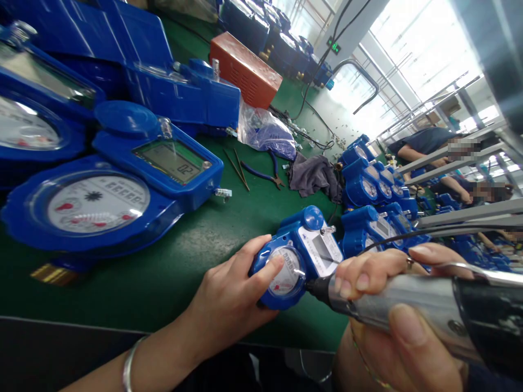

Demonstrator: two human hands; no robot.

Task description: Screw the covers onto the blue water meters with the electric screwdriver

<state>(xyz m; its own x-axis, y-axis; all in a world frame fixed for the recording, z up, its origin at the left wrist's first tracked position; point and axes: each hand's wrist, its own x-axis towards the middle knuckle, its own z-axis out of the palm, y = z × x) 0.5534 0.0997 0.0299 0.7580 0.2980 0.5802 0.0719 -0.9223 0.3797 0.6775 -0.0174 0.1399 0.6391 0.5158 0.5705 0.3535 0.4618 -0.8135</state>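
Note:
A blue water meter with a round dial and a white display panel sits on the green bench. Wrapped round its dial end is my left hand, the thumb lying across the dial glass. My right hand grips an electric screwdriver with a metal body and black nose. Its tip meets the meter's edge between dial and panel; the exact contact spot is too small to make out. A larger-looking blue water meter, its display lit, stands to the left.
Pliers, tweezers and a grey cloth lie beyond my hands. Further back are a plastic bag and an orange-red box. Several meters stand in rows at right, near metal rails. People work beyond.

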